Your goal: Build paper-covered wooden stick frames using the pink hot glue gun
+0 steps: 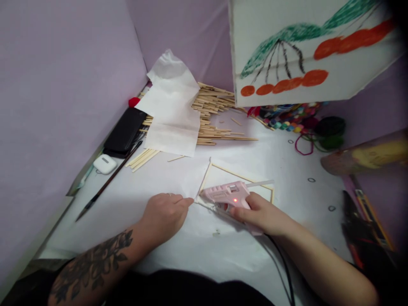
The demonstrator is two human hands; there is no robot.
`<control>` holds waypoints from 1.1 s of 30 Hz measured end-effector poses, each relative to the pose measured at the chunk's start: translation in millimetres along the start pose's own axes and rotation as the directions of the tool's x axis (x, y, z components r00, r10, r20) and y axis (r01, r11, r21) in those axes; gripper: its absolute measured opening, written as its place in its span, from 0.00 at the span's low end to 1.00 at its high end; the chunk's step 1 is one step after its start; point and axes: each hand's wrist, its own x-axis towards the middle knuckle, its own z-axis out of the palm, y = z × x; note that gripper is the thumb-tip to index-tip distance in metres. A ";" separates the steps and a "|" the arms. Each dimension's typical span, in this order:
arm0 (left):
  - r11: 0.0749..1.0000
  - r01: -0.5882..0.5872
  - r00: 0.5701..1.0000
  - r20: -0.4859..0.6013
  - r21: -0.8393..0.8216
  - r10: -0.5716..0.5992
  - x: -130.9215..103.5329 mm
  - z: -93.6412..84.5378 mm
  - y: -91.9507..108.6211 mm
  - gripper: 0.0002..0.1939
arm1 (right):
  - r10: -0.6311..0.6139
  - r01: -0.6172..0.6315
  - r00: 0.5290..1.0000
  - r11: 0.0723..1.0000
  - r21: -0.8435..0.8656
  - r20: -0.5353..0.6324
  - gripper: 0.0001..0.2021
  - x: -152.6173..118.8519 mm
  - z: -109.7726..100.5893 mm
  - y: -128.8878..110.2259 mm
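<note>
Lavender walls (79,51) flank my white-covered bench (127,199), and from the head view I see the thin wooden-stick frame (234,173) lying on it between my hands, partly hidden under the pink glue gun (223,193). My right grip (263,212) is wrapped around the gun's handle, nozzle near the frame's near-left corner; my left grip (167,214) reaches a fingertip to that corner, though I cannot tell whether it pinches the stick. I'd judge it best to brace the joint, dab sparingly, and hold skin clear of the nozzle.
</note>
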 end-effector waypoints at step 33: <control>0.982 -0.153 0.985 0.061 -0.108 0.160 -3.5 5.4 4.1 0.14 | 0.049 -0.049 0.999 0.999 0.002 -0.004 0.18 -1.2 -3.4 -2.3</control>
